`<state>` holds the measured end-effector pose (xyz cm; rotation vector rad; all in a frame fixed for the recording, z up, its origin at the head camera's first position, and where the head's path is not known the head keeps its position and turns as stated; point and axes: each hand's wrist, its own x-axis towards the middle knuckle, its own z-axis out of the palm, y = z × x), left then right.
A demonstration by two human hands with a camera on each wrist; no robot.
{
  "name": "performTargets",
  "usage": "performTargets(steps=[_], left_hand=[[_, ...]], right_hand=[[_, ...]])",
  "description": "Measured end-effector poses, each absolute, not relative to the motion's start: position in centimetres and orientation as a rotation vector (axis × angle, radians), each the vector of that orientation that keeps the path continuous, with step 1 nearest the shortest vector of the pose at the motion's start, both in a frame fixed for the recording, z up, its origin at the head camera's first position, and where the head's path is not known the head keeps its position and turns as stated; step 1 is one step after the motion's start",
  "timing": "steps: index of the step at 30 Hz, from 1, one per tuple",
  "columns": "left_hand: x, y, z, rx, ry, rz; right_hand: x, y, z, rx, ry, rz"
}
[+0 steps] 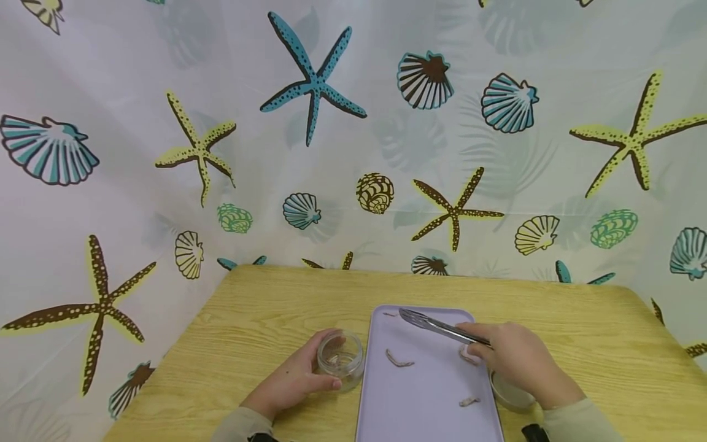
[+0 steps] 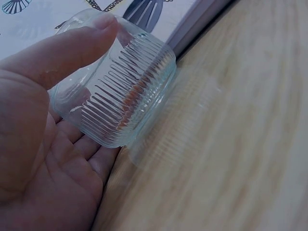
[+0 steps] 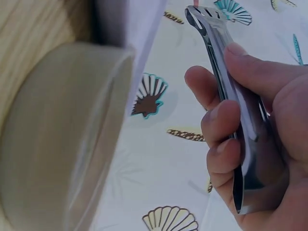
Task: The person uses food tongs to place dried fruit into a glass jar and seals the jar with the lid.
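My left hand [image 1: 298,376] grips a clear glass jar [image 1: 343,363] beside the tray, thumb on the near side and fingers around the far side. Through its ribbed wall, the left wrist view shows some reddish-brown bits [image 2: 129,103] low in the jar. My right hand [image 1: 516,356] holds metal tongs [image 1: 442,328] with their arms squeezed close together. The slotted tips reach over the far end of a lavender tray [image 1: 428,387], near a small thin strip [image 1: 390,315]. Other brownish, shrivelled strips [image 1: 399,360] lie spread on the tray, one partly hidden under the right hand.
A round, pale lid-like piece [image 1: 510,396] lies on the wooden table [image 1: 298,301] just right of the tray, below my right forearm. A white curtain [image 1: 353,141] with starfish and shells hangs around the back and sides of the table.
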<state>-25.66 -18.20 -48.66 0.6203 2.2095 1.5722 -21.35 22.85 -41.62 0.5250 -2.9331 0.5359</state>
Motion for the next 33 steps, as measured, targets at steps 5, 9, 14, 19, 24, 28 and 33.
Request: performTargets(steps=[5,9,14,19,24,28,33], left_hand=[[-25.6,-18.1,-48.5,0.608,2.213,1.582],[-25.8,-18.1,-48.6,0.596,2.233,1.558],[-26.0,-18.0,-48.7,0.609,2.221,1.566],[-25.9,-18.0,-48.7,0.606,2.228,1.565],[-25.7,-17.9,-48.5,0.593,2.241,1.556],[-25.6,-17.9,-48.4,0.581,2.235,1.557],[-25.4,-17.9,-48.2,0.592,2.191,1.587]], right_hand=[[-20.9,22.3,-40.7,0.569,-2.901,0.532],[-20.4,21.9,-40.2,0.585,-2.886,0.541],[-19.7,21.2,-39.5,0.643,-2.84,0.546],[-19.1,20.4,-39.0,0.728,-2.772,0.52],[-18.4,19.5,-38.8,0.797,-2.775,0.576],[-18.1,18.9,-38.9,0.856,-2.758,0.562],[-18.0,18.6,-39.1,0.927,-2.75,0.543]])
